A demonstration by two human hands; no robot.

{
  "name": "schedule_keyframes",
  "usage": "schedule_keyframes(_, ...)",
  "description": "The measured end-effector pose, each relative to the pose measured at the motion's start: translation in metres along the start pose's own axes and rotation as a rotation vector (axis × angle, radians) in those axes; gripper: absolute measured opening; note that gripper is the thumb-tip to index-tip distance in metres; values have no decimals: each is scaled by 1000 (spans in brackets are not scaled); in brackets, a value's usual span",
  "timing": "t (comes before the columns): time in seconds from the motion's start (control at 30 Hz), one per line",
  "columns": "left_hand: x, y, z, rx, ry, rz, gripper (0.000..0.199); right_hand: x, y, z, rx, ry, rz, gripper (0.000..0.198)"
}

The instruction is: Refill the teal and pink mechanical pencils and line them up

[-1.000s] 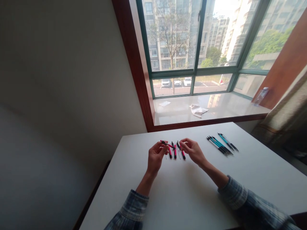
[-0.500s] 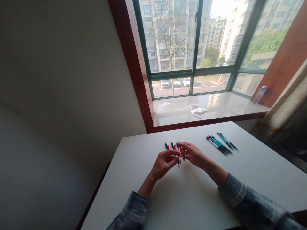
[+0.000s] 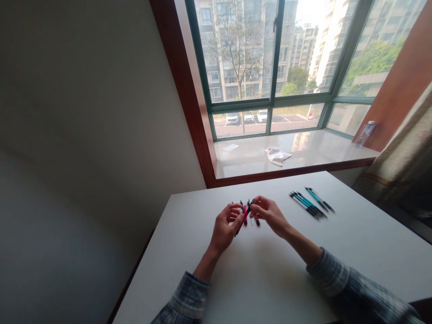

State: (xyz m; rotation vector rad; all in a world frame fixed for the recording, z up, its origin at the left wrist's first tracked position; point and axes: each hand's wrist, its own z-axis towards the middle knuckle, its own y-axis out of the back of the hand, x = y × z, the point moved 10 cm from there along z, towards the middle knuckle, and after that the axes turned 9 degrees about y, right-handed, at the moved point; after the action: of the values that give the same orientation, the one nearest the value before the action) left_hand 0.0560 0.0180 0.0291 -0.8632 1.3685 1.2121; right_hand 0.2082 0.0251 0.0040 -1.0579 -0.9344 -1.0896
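Note:
A pink and black pen (image 3: 239, 228) slants between my hands above the white table. My left hand (image 3: 223, 228) is closed on its pink lower part, thumb along the barrel. At the pen's black upper end, my right hand (image 3: 270, 217) pinches with thumb and fingertips. Beneath and behind the hands lie more pink and black pens or pen parts, partly covered by the fingers. One dark piece (image 3: 258, 222) shows below my right fingers, with a thin pale stick (image 3: 251, 221) beside it; whether it is a refill I cannot tell.
On the right of the white table (image 3: 270, 279) lies a group of several teal, white and black pens (image 3: 307, 206), with two more (image 3: 319, 198) beside them. The windowsill behind bears a white cloth (image 3: 278, 156), a paper (image 3: 231, 147) and a clear bottle (image 3: 365, 133).
The pen has turned from nearly upright to a slant, its lower end swinging left. My left hand has shifted slightly left, and my right fingers have closed on its upper end.

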Motion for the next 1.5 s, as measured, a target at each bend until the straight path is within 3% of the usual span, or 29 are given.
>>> schedule_keyframes(0.17, -6, -3, -3, -6, -39, 71, 28, 0, -7, -1, 35, -5, 16, 36)
schedule_keyframes(0.33, -8, 9, -3, -116, -65, 161, 23, 7, 13, 2, -58, 86, -224, 50)
schedule_keyframes(0.53, -14, 5, -5, -94, -146, 199, 20, 6, 16, 4, -63, 131, -388, 63)
schedule_keyframes(0.73, -6, 4, -2, -86, -52, 211, 27, 18, 15, 4, -59, 210, -533, 59)
schedule_keyframes(0.9, 5, 2, 2, -27, 9, 156, 39, 24, 10, 7, 36, 249, -596, 45)
schedule_keyframes(1.13, 15, 2, 6, 7, 46, 73, 40, 18, 7, 10, 122, 224, -458, 30)
schedule_keyframes(1.5, 18, -7, 7, 100, 110, -104, 44, 29, 15, 10, 26, 264, -160, 23)
